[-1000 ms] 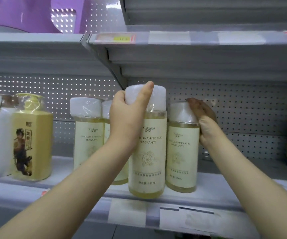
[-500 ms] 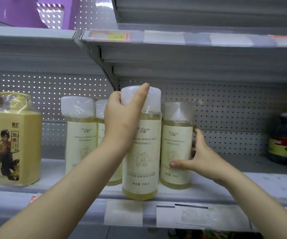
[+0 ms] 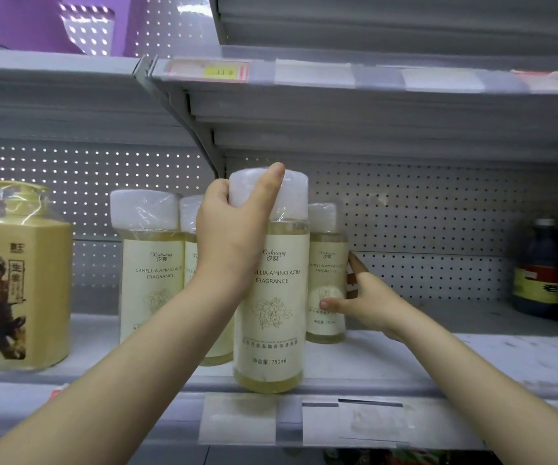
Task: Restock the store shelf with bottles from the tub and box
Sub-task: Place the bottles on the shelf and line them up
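Observation:
My left hand (image 3: 234, 226) grips the white wrapped cap of a pale yellow 750 ml fragrance bottle (image 3: 272, 313) standing at the front edge of the grey shelf (image 3: 472, 360). Behind it to the right stands a second such bottle (image 3: 326, 263), farther back; my right hand (image 3: 363, 300) holds its lower side, thumb on the label and fingers behind. Two more of the same bottles (image 3: 152, 263) stand to the left, one partly hidden by my left arm. No tub or box is in view.
A squat yellow bottle (image 3: 19, 283) with a printed figure stands at the left end of the shelf. A dark bottle (image 3: 539, 270) sits at the far right. Bare shelf lies between it and my right hand. The upper shelf (image 3: 338, 95) overhangs close above the caps.
My right hand dropped from the back bottle's cap to its lower side and pushed that bottle deeper onto the shelf. My left hand kept its grip on the front bottle's cap.

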